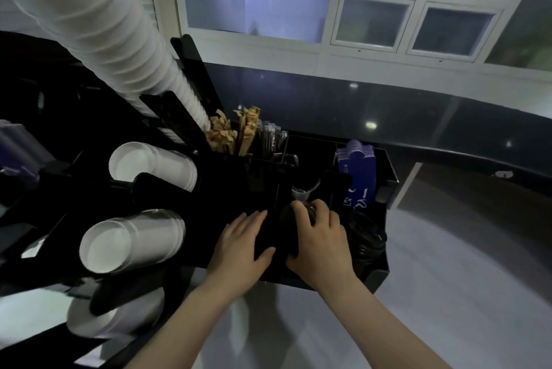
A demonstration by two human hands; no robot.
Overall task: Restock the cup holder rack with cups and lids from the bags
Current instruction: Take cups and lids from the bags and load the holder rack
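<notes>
At 9 o'clock the black rack (167, 189) holds rows of white cups (131, 237) lying on their sides, mouths toward the camera, with a tall column of cups (119, 49) rising to 11 o'clock. Just right of them, at 12 o'clock, stand brown paper sticks (236, 132) and wrapped straws (270, 138) in narrow slots.

Near the centre, the left hand (242, 246) lies flat with fingers straight on a dark divider of the rack, gripping nothing. Touching distance to its right, the right hand (319, 237) curls round a stack of dark lids (294, 219), fingers over the top and thumb underneath, seating it in a compartment. More dark lids (367, 237) sit at 3 o'clock, with blue cards (357, 171) behind them.

The lids look light and thin, likely to flex and to slide apart if squeezed at one end. A grip round the stack's middle, or pressure from both ends, should keep it together. The cups would dent easily at the rim.
</notes>
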